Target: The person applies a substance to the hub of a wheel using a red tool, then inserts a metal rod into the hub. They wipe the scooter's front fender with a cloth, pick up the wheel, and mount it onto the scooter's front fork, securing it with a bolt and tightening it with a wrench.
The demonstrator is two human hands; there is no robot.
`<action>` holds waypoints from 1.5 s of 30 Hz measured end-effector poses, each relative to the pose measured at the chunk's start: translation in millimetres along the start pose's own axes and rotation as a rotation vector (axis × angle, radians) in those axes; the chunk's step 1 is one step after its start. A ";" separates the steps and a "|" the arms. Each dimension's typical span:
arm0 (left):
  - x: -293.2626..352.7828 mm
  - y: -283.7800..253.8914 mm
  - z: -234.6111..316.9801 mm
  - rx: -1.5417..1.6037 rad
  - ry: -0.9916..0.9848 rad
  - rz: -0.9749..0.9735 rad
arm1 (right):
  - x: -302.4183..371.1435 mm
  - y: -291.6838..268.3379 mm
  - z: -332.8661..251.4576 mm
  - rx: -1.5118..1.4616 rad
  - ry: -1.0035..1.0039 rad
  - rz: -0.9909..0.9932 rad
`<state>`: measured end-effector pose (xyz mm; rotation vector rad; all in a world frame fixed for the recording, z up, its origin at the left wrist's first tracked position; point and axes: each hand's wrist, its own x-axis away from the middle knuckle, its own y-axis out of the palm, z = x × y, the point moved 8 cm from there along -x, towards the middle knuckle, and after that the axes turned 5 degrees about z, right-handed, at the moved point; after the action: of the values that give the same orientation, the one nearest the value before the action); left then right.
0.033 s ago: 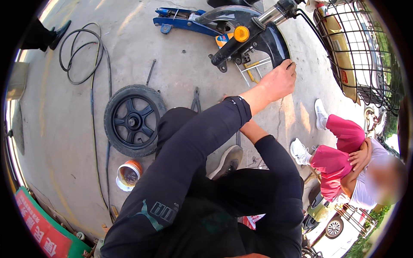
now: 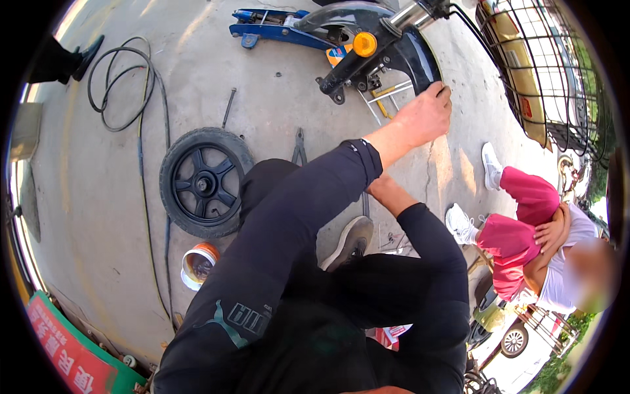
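Under the raised front of the scooter, the person's left hand (image 2: pixel 423 118) is closing its grip on the lower edge of the dark mudguard (image 2: pixel 407 56), fingers curling over the rim and thumb pressing from below. That mudguard is sitting just above the grip, with the fork leg (image 2: pixel 351 69) and its orange reflector (image 2: pixel 365 44) up and to the left of it. A black wheel (image 2: pixel 205 182) is lying flat on the concrete floor (image 2: pixel 98 217), well to the left of the grip and below it. A blue jack (image 2: pixel 275 27) is resting beyond the fork, far above and left of the grip. Pliers (image 2: pixel 299 146) are lying between the wheel and the left forearm. A small tin (image 2: pixel 197 264) is standing near the wheel's lower edge.

Judging by the hold, keeping the mudguard steady is calling for a firm pinch close to the fork, not out at the thin tip.

The right hand is reaching under the left forearm and is hidden; whether its grip is open or closed cannot be told.
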<state>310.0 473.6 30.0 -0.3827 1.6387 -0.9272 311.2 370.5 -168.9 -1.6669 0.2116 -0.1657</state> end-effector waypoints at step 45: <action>84.7 -128.5 -191.4 -0.258 -0.386 0.066 | 35.3 -5.3 251.8 -0.437 0.831 -0.139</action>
<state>78.4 404.5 74.0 -0.6383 1.4046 -0.5502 404.2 606.2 -191.1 -1.9619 0.7999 -0.9781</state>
